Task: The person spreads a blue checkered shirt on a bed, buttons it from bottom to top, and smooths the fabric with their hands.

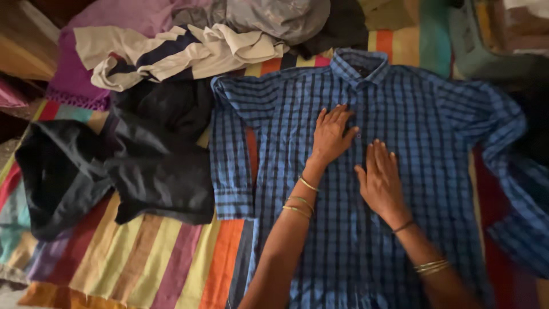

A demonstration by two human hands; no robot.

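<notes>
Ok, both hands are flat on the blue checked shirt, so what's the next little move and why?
Probably sweep the left hand and right hand outward from the middle of the blue checked shirt. It lies spread face up on the striped cloth with both palms flat near the button line, while its right-side sleeve looks rumpled, so smoothing toward that side seems called for.
</notes>
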